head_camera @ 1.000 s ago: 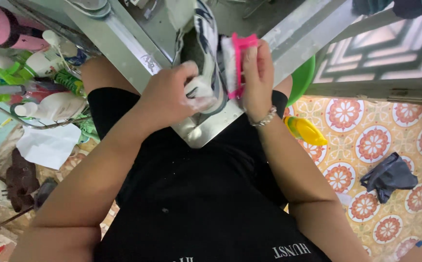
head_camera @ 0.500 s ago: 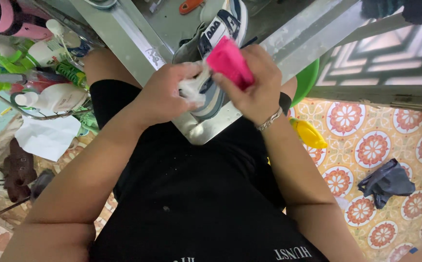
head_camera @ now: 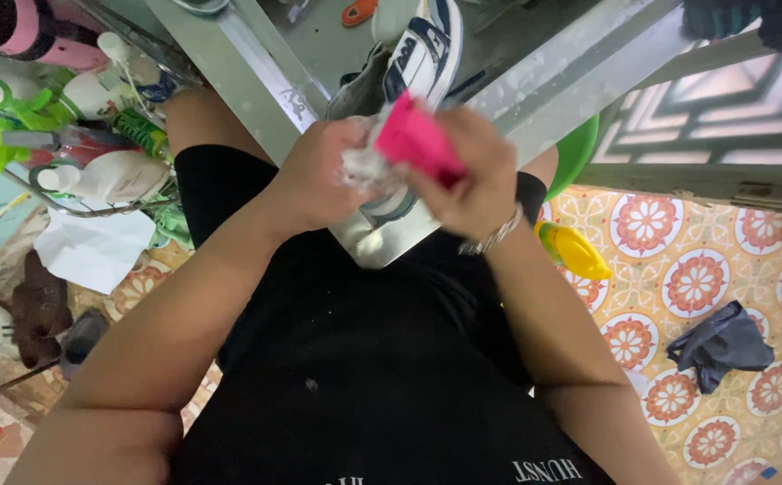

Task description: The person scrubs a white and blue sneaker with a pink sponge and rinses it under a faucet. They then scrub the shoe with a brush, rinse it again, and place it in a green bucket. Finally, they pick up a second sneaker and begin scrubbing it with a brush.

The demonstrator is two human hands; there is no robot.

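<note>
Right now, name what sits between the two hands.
In the head view, a soapy white-and-navy sneaker sits between left hand and right hand, which grips a pink brush.

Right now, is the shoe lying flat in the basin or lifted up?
Lifted up. The shoe stands tilted above the basin, gripped by the left hand, while the right hand presses a pink brush on it.

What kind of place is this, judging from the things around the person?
Probably a home washing corner: a metal basin with a soapy sneaker in it, cleaning bottles on a wire rack, and a patterned tile floor.
</note>
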